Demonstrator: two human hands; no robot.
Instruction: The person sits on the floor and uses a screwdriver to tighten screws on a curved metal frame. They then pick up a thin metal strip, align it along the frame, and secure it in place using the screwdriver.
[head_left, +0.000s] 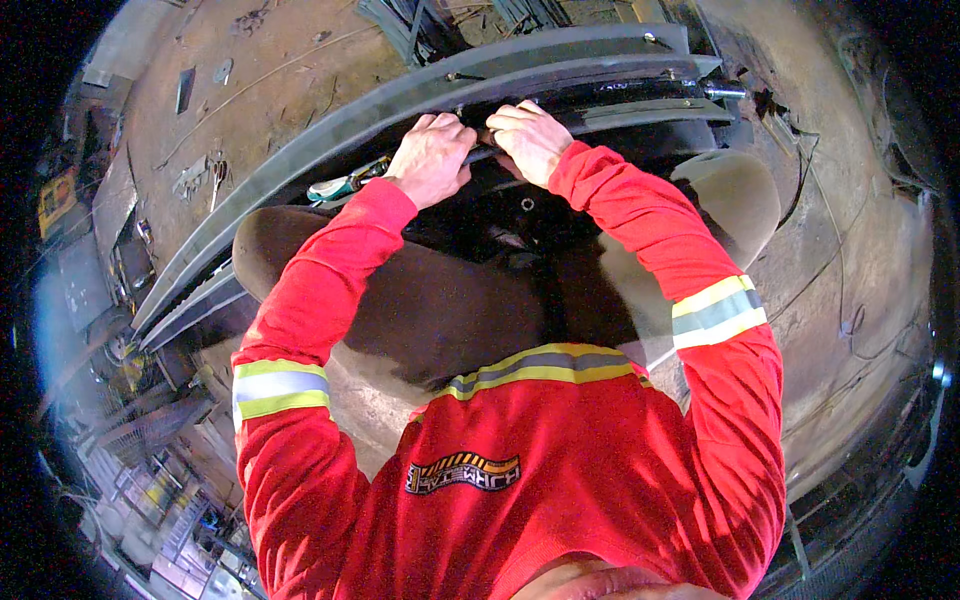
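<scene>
A long grey steel beam (330, 125) lies across in front of me, with bolts standing up from its rails. My left hand (432, 158) is closed at the beam's near side, its fingers curled. Close beside it, my right hand (527, 142) is closed too, with fingers bent over the same rail. Whatever they pinch between them is hidden by the fingers. By my left wrist, a tool with a teal and white handle (345, 185) rests along the beam. One bolt (462, 77) sticks up beyond my left hand, and another bolt (652, 40) stands farther right.
Bundled steel strips (412, 30) lie on the floor past the beam. A cable (830, 240) trails over the floor at right. Small metal scraps (185, 90) and a pair of pliers (218, 180) are at left. My bent knees (735, 195) sit close to the beam.
</scene>
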